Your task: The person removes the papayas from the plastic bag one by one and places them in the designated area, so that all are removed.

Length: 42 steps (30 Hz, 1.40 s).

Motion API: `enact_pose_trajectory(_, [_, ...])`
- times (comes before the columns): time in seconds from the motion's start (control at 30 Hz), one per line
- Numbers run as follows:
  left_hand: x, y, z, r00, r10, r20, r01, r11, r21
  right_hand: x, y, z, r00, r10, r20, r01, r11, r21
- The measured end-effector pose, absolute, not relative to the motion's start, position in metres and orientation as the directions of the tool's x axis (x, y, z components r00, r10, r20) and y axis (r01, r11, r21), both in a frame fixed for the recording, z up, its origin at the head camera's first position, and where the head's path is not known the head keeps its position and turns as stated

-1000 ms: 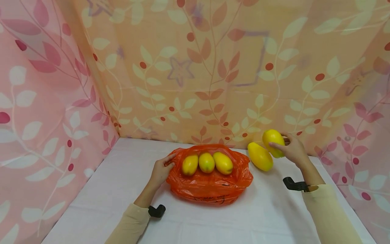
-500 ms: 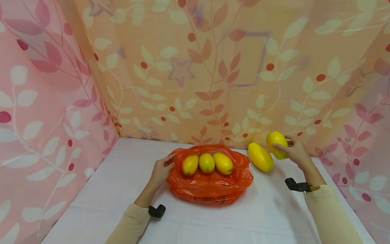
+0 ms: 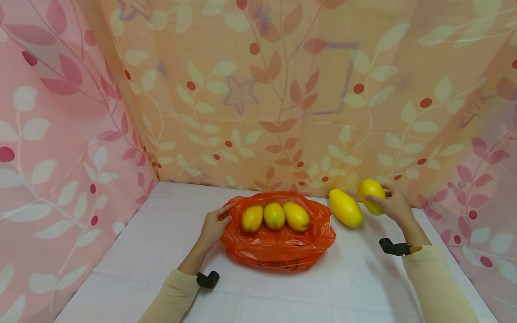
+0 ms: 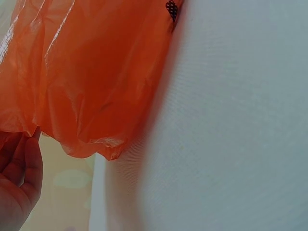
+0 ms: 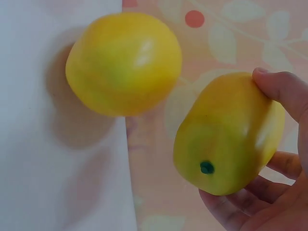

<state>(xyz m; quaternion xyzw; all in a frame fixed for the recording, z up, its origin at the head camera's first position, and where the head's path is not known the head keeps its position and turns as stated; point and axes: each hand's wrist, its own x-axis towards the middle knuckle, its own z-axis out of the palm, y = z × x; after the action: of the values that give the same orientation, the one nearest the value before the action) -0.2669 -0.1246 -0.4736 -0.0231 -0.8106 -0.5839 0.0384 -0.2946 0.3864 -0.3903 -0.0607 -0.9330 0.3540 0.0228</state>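
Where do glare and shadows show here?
Head view: a soft shadow on the white table beside the beige right sleeve; left wrist view: bright streaks on the orange-red plastic bag; right wrist view: pale highlights on the smooth yellow oval fruit in the right hand and the second yellow fruit, plus shadows on the table.

Over at the left hand [image 3: 214, 225]: just right of its fingers, touching, bag [image 3: 278, 252], with three fruits [image 3: 274, 215] across it. Now the right hand [image 3: 395, 204]: held fruit [image 3: 370, 195] between fingers, loose fruit [image 3: 345, 208] just left of them, on table [image 3: 258, 296].
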Motion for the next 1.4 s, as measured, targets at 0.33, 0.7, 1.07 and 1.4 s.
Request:
enact_pose_trajectory(0.33, [-0.266, -0.125, -0.472, -0.994, -0.003, 0.106, 0.100, 0.309, 0.946, -0.300, 0.400, -0.405, -0.990, 0.129, -0.049, 0.127, 0.710, -0.693])
enact_pose_trajectory(0.7, [-0.267, -0.125, -0.474, -0.995, -0.008, 0.096, 0.089, 0.308, 0.947, -0.304, 0.411, -0.427, -0.981, 0.168, -0.097, 0.187, 0.692, -0.697])
enact_pose_trajectory(1.07, [-0.267, -0.125, -0.474, -0.996, -0.012, 0.087, 0.079, 0.311, 0.947, -0.309, 0.411, -0.436, -0.953, 0.207, -0.220, 0.302, 0.666, -0.682])
enact_pose_trajectory(1.4, [-0.268, -0.124, -0.474, -0.995, -0.014, 0.098, 0.089, 0.322, 0.943, -0.317, 0.411, -0.445, -0.922, 0.245, -0.301, 0.387, 0.634, -0.669])
